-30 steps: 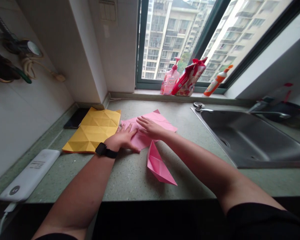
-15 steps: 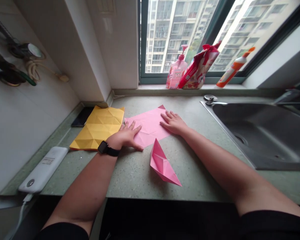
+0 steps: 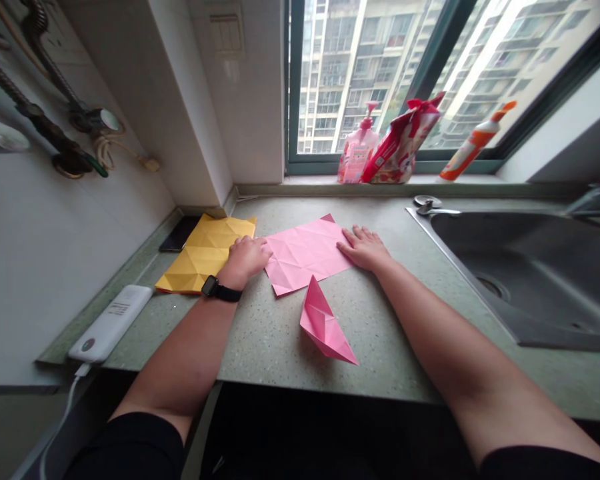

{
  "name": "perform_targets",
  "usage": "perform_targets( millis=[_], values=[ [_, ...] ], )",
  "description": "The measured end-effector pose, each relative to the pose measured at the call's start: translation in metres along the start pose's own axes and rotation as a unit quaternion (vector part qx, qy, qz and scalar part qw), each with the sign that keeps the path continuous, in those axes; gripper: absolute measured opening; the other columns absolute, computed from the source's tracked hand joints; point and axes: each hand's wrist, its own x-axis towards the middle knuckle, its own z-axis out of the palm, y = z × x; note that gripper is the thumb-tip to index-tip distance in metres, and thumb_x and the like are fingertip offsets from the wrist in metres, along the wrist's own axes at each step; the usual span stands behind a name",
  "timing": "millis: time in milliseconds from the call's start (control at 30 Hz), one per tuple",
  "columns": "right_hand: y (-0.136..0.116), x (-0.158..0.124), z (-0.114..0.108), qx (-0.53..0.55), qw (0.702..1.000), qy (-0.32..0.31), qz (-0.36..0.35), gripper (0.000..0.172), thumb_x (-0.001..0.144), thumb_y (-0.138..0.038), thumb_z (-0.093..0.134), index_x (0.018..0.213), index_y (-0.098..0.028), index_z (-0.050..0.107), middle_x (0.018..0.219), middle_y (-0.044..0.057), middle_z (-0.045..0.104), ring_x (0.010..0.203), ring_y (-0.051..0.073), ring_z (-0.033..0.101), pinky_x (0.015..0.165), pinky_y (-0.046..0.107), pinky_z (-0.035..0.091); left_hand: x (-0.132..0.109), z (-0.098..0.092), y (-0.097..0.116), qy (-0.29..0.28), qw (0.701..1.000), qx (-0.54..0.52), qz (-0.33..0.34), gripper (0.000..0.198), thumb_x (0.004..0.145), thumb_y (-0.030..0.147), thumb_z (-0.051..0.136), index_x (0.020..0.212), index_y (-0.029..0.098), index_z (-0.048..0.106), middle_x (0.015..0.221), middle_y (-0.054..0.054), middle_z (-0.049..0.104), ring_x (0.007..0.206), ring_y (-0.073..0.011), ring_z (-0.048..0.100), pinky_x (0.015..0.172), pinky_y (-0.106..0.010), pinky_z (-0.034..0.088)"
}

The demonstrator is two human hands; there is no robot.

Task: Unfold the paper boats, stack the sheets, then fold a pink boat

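A creased pink sheet of paper [image 3: 305,250] lies on the counter, with a darker pink corner showing at its far edge. At its left edge is my left hand [image 3: 247,259], wearing a black watch; its fingers are bent and closed at the paper's edge, partly over the yellow paper. My right hand [image 3: 366,248] lies flat with fingers stretched out, its fingertips on the sheet's right edge. A folded pink paper boat [image 3: 325,325] stands nearer to me, apart from both hands. Creased yellow paper [image 3: 205,250] lies left of the pink sheet.
A dark phone [image 3: 179,233] lies partly under the yellow paper. A white power bank [image 3: 113,323] with a cable sits at the left. To the right is a metal sink [image 3: 480,307]. On the sill stand a pump bottle [image 3: 357,157], a red bag [image 3: 400,147] and an orange-white bottle [image 3: 473,148].
My left hand has gone from spread flat on the pink sheet to bent fingers at its left edge. The right hand stays flat at the right edge. The camera view has shifted slightly.
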Motion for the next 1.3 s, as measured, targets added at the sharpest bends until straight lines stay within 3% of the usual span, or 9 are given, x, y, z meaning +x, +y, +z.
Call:
perform_targets(
  millis=[167,400,500,633,733,867,1000,1100,1300],
  values=[
    [0.001,0.000,0.000,-0.001,1.000,-0.002,0.000,0.084,0.105,-0.072,0.036,0.172,-0.023,0.042,0.182,0.015,0.032,0.168,0.039,0.030,0.136,0.059,0.023,0.008,0.010,-0.003,0.013,0.999,-0.047,0.025,0.034,0.099,0.036,0.058,0.115,0.019,0.084,0.120,-0.016,0.080,0.122,-0.0336,0.068,0.112,-0.043,0.048],
    [0.006,0.003,0.005,0.012,1.000,0.020,-0.011,0.082,0.103,-0.074,0.038,0.169,-0.025,0.049,0.179,0.015,0.039,0.165,0.041,0.035,0.133,0.061,0.027,0.018,0.008,-0.004,0.103,0.978,-0.178,0.018,0.043,0.102,0.028,0.057,0.139,0.019,0.076,0.147,-0.012,0.073,0.135,-0.0271,0.068,0.120,-0.038,0.050],
    [0.006,0.003,0.006,0.013,1.000,0.021,-0.011,0.083,0.103,-0.074,0.038,0.168,-0.024,0.049,0.179,0.016,0.039,0.165,0.041,0.036,0.133,0.061,0.027,0.021,0.007,-0.006,0.156,0.900,-0.406,-0.013,0.041,0.092,0.028,0.073,0.130,0.015,0.080,0.135,-0.016,0.079,0.120,-0.0289,0.075,0.111,-0.043,0.058],
    [0.004,0.002,0.006,0.014,0.999,0.027,-0.010,0.083,0.103,-0.074,0.039,0.168,-0.023,0.050,0.179,0.017,0.039,0.164,0.041,0.037,0.133,0.060,0.028,0.023,0.009,-0.007,0.145,0.777,-0.611,-0.044,0.042,0.074,0.025,0.090,0.113,0.013,0.082,0.117,-0.015,0.082,0.108,-0.0270,0.078,0.103,-0.045,0.062],
    [0.007,0.004,0.008,0.034,0.998,0.043,-0.011,0.080,0.105,-0.073,0.035,0.167,-0.024,0.051,0.177,0.016,0.043,0.163,0.040,0.040,0.132,0.061,0.030,0.023,0.006,-0.005,0.160,0.752,-0.638,-0.043,0.042,0.070,0.023,0.092,0.110,0.014,0.083,0.113,-0.012,0.083,0.104,-0.0240,0.078,0.100,-0.041,0.064],
    [0.014,0.008,0.008,0.091,0.993,0.067,-0.011,0.076,0.110,-0.061,0.024,0.168,-0.018,0.047,0.172,0.017,0.050,0.162,0.033,0.043,0.131,0.055,0.035,0.026,-0.015,-0.010,0.249,0.739,-0.626,-0.024,0.045,0.070,0.024,0.091,0.114,0.015,0.083,0.113,-0.010,0.083,0.098,-0.0214,0.078,0.094,-0.036,0.064],
    [0.018,0.011,0.009,0.120,0.989,0.084,-0.023,0.073,0.110,-0.054,0.027,0.167,-0.014,0.048,0.169,0.017,0.055,0.160,0.033,0.045,0.131,0.052,0.037,0.021,-0.049,-0.036,0.311,0.699,-0.643,-0.038,0.040,0.070,0.019,0.091,0.109,0.017,0.081,0.108,-0.007,0.082,0.096,-0.0206,0.078,0.091,-0.035,0.065],
    [0.018,0.010,0.010,0.115,0.989,0.089,-0.026,0.072,0.109,-0.056,0.031,0.166,-0.015,0.050,0.167,0.017,0.057,0.158,0.035,0.048,0.130,0.053,0.038,0.000,-0.069,-0.070,0.356,0.683,-0.634,-0.075,0.036,0.070,0.016,0.090,0.104,0.018,0.077,0.102,-0.004,0.079,0.094,-0.0198,0.077,0.090,-0.035,0.065],
    [0.018,0.012,0.014,0.101,0.989,0.099,-0.030,0.067,0.110,-0.054,0.031,0.162,-0.019,0.055,0.162,0.016,0.061,0.155,0.034,0.051,0.129,0.054,0.040,-0.062,-0.070,-0.130,0.451,0.679,-0.559,-0.152,0.032,0.069,0.016,0.086,0.095,0.019,0.067,0.088,0.002,0.069,0.083,-0.0157,0.072,0.080,-0.028,0.063]
  ],
)
